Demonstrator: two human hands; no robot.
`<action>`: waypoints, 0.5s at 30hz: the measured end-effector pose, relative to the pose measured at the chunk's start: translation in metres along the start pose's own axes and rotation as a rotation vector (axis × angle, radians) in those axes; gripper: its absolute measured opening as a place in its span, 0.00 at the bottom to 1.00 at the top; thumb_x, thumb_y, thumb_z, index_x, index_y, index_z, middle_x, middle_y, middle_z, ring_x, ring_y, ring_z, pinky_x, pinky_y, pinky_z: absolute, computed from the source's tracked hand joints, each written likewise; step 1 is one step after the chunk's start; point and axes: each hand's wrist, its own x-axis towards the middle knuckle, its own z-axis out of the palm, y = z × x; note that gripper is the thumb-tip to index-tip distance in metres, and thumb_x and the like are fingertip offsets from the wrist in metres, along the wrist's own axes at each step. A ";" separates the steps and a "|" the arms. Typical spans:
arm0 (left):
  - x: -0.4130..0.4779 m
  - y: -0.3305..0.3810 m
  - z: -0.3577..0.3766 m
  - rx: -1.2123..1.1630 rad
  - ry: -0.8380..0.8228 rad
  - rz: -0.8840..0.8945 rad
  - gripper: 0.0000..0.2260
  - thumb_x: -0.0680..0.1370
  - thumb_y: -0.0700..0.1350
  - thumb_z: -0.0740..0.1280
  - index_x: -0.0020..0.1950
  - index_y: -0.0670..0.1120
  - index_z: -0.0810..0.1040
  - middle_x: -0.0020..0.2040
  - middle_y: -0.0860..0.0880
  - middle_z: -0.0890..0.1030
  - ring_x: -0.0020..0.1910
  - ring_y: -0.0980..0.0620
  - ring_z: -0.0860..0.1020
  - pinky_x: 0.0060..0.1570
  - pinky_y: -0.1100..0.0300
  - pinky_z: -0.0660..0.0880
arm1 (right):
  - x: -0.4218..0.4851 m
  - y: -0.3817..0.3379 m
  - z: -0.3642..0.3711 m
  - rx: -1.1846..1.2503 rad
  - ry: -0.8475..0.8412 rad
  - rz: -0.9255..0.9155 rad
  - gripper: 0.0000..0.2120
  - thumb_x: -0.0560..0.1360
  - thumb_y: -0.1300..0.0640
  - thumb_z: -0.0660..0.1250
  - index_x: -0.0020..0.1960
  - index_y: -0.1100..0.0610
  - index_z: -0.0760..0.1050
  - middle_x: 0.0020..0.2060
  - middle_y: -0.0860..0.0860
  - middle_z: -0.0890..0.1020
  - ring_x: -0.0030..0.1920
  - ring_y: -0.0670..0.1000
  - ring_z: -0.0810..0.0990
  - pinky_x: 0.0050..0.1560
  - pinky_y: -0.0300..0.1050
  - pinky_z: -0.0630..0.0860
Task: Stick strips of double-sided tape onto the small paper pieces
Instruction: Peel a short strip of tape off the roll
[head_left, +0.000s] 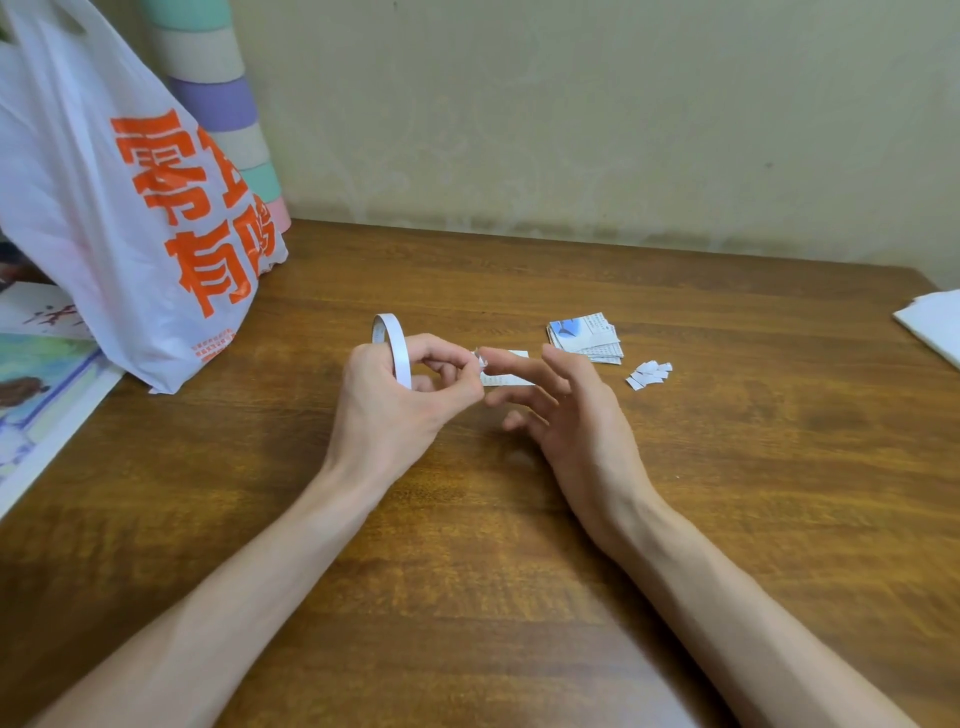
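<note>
A white roll of double-sided tape (394, 345) hangs around a finger of my left hand (400, 400) above the table's middle. That hand's thumb and forefinger pinch a tiny piece of tape or paper (478, 358). My right hand (566, 410) is beside it with fingers spread and nearly straight, the forefinger tip touching the tiny piece. Under the fingers lies a small white paper piece (506, 375) on the wooden table (519, 545). A stack of printed paper pieces (587, 338) lies to the right, with several small white scraps (649, 374) in front of it.
A white plastic bag with orange characters (119, 208) stands at the back left, with stacked coloured rolls (218, 98) behind it. Printed sheets (41, 384) lie at the left edge. White paper (935, 322) sits at the far right edge. A wall runs behind the table.
</note>
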 end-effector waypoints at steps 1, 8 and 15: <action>0.000 0.000 0.000 -0.002 -0.004 -0.002 0.05 0.75 0.41 0.77 0.42 0.51 0.87 0.33 0.52 0.82 0.28 0.53 0.76 0.33 0.60 0.72 | 0.000 -0.002 0.000 0.054 -0.007 0.013 0.20 0.86 0.52 0.55 0.49 0.55 0.85 0.59 0.54 0.86 0.50 0.55 0.80 0.52 0.52 0.71; 0.000 0.001 0.000 0.000 -0.026 0.007 0.06 0.75 0.40 0.77 0.42 0.51 0.87 0.35 0.51 0.84 0.29 0.52 0.78 0.33 0.60 0.73 | 0.000 -0.001 -0.006 0.037 0.015 0.009 0.16 0.84 0.55 0.61 0.53 0.59 0.86 0.58 0.54 0.86 0.51 0.52 0.81 0.53 0.50 0.71; 0.002 -0.001 -0.004 0.056 -0.027 -0.009 0.05 0.73 0.40 0.77 0.41 0.50 0.87 0.34 0.50 0.84 0.27 0.56 0.75 0.31 0.63 0.71 | 0.003 0.003 -0.012 0.017 0.173 -0.046 0.09 0.81 0.59 0.69 0.51 0.59 0.88 0.49 0.53 0.87 0.47 0.50 0.81 0.52 0.47 0.73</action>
